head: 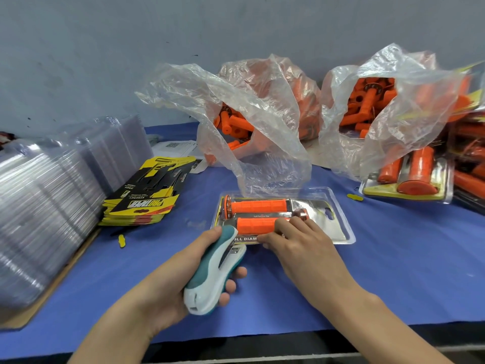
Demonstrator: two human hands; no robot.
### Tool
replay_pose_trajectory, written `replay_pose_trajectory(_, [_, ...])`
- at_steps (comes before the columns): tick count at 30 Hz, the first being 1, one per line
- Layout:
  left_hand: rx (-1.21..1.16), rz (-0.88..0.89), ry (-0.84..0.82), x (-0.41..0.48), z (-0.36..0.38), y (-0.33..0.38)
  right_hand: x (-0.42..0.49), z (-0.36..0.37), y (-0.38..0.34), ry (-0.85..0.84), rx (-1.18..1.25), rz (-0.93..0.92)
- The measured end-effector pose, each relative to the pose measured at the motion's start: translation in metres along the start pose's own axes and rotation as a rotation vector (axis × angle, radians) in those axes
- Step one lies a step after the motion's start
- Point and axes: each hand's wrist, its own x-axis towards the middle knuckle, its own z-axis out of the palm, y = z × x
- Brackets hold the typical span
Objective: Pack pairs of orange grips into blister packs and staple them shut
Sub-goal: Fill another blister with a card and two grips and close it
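While our right hand (294,245) presses straight fingers (273,236) on the blister pack (333,219), our left hand (168,279) grips the stapler (212,274) at its near-left corner. Next, we judge, comes squeezing a staple through that edge.

Blister pack (322,219) on table (393,258), card stack (147,198) to its left, grip bags (252,122) behind.
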Motion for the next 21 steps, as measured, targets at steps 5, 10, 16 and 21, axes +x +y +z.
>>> replay_pose_trajectory(5, [-0.010, 0.057, 0.088, 0.009, 0.018, -0.007, -0.001, -0.001, -0.002, 0.003, -0.011, -0.023])
replay_pose_trajectory(10, [-0.007, 0.098, 0.146, 0.013, 0.026, -0.009, -0.001, -0.003, -0.002, -0.007, -0.007, -0.035])
replay_pose_trajectory(16, [-0.014, 0.098, 0.126, 0.014, 0.027, -0.008, -0.002, -0.003, -0.004, -0.020, -0.014, -0.038])
replay_pose_trajectory(21, [-0.040, 0.121, 0.121, 0.016, 0.027, -0.010, -0.002, -0.003, -0.004, -0.011, -0.014, -0.036])
